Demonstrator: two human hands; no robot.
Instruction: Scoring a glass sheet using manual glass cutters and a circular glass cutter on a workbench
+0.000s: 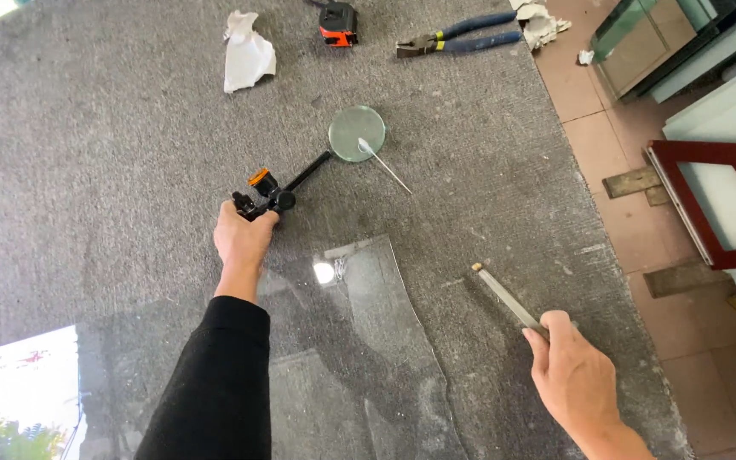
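Note:
My left hand (243,238) grips the head of a black circle-cutting tool (276,193) with an orange part; its black bar reaches up-right toward a round glass disc (356,132) lying on the grey felt table (112,162). A thin glass sliver (385,166) lies across the disc's lower right edge. My right hand (574,370) holds a slim metal glass cutter (504,296), its tip pointing up-left over the felt. A clear glass sheet (368,341) with a curved right edge lies between my arms.
At the far edge lie a crumpled white cloth (246,53), a black and red tape measure (337,23), blue-handled pliers (457,38) and another rag (540,23). Tiled floor (632,136), glass panes and a red-framed panel (717,204) are to the right.

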